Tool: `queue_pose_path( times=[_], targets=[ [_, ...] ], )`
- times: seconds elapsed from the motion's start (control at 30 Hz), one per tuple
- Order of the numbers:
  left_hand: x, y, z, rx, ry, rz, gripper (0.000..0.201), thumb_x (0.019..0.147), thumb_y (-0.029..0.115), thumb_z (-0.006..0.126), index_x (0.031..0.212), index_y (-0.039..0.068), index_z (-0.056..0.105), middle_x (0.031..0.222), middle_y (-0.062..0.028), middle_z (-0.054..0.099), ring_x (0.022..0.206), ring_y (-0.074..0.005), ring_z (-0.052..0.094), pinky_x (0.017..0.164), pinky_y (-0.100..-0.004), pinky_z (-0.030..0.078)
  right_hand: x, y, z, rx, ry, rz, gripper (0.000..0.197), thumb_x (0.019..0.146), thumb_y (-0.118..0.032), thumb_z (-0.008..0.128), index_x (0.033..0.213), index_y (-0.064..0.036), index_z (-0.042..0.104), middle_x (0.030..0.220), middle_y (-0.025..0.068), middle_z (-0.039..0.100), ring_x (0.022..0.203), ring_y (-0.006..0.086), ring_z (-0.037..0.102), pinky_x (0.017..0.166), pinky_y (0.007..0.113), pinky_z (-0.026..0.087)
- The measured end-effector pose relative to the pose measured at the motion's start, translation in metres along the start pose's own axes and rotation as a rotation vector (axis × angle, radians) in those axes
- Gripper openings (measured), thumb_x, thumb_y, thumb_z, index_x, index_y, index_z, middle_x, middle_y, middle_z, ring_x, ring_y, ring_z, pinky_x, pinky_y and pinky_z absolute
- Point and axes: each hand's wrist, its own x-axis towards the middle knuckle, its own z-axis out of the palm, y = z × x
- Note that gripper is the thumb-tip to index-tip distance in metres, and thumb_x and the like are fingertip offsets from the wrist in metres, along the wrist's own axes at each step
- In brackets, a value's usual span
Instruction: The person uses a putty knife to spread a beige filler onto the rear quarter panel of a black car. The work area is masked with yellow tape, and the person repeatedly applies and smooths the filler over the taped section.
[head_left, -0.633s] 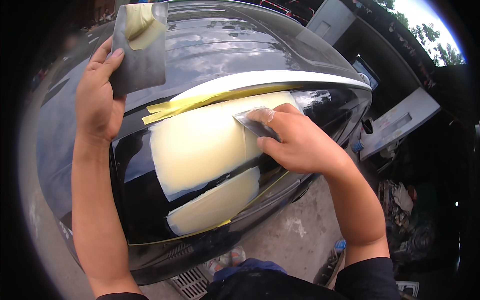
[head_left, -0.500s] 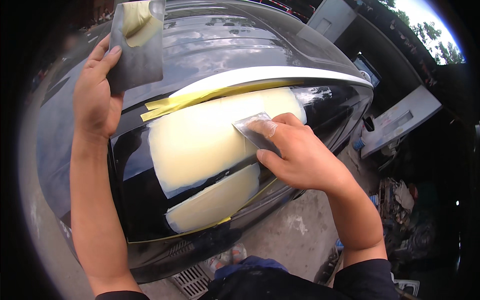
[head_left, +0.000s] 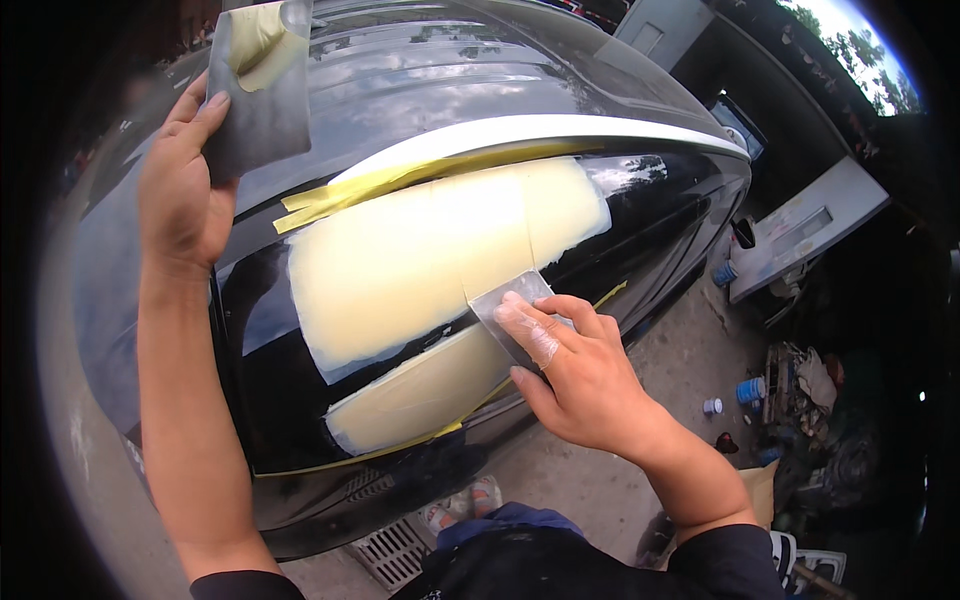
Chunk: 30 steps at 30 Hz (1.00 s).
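Note:
My left hand (head_left: 185,195) is closed on a grey flat mixing board (head_left: 262,130), held up at the upper left. A lump of pale yellow filler (head_left: 258,50) clings to the board's top. My right hand (head_left: 590,385) grips a thin, flat filler spreader (head_left: 490,305), with whitish residue on a finger. The spreader's blade lies at the lower edge of a large cream filler patch (head_left: 400,265) on the dark car's side, where a faint upright line runs through the patch. Below it is a smaller filler patch (head_left: 420,390), its right end partly covered by the spreader.
Yellow masking tape (head_left: 400,182) borders the large patch along a white strip (head_left: 540,130); more tape runs under the small patch. The car roof (head_left: 430,80) rises beyond. At the right, cans (head_left: 750,390) and piled clutter stand on concrete. A floor grate (head_left: 390,555) lies near my feet.
My right hand has drawn the spreader down from the middle of the large patch to its lower edge. My left hand still holds the board, slightly farther left in view.

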Motion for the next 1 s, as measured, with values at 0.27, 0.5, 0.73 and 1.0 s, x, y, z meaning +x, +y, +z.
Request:
queue_pose_path(
  times=[0.27, 0.5, 0.73, 1.0],
  targets=[
    [-0.002, 0.001, -0.002, -0.022, -0.062, -0.002, 0.037, 0.1, 0.012, 0.049, 0.135, 0.001, 0.053, 0.117, -0.0058, 0.065, 0.106, -0.0129, 0.062, 0.097, -0.0309, 0.047, 0.054, 0.017, -0.049, 0.072, -0.06, 0.068, 0.05, 0.086, -0.014, 0.063, 0.133, -0.0032, 0.054, 0.12, 0.02, 0.062, 0.119, 0.0371, 0.05, 0.103, 0.044, 0.038],
    [-0.004, 0.002, 0.001, -0.031, -0.085, 0.01, 0.04, 0.1, 0.012, 0.05, 0.138, 0.001, 0.05, 0.115, -0.006, 0.066, 0.105, -0.0119, 0.061, 0.095, -0.03, 0.046, 0.116, 0.023, -0.058, 0.065, -0.181, 0.077, 0.051, 0.087, -0.022, 0.057, 0.133, -0.0013, 0.055, 0.118, 0.0254, 0.061, 0.116, 0.037, 0.054, 0.103, 0.04, 0.041],
    [-0.009, 0.005, 0.004, -0.023, -0.084, 0.002, 0.039, 0.1, 0.012, 0.048, 0.138, 0.001, 0.05, 0.115, -0.0061, 0.066, 0.104, -0.0119, 0.061, 0.095, -0.0298, 0.045, 0.132, 0.019, -0.057, 0.001, -0.205, 0.039, 0.05, 0.087, -0.021, 0.055, 0.132, 0.0004, 0.055, 0.121, 0.0254, 0.061, 0.114, 0.0376, 0.056, 0.101, 0.041, 0.043],
    [-0.006, 0.003, 0.001, -0.011, -0.092, -0.005, 0.038, 0.101, 0.013, 0.047, 0.137, 0.002, 0.051, 0.116, -0.0057, 0.066, 0.105, -0.0122, 0.061, 0.097, -0.0304, 0.045, 0.127, 0.004, -0.05, 0.016, -0.219, 0.026, 0.046, 0.086, -0.016, 0.052, 0.128, 0.0027, 0.057, 0.111, 0.0274, 0.064, 0.109, 0.0399, 0.057, 0.099, 0.044, 0.044]
  ],
)
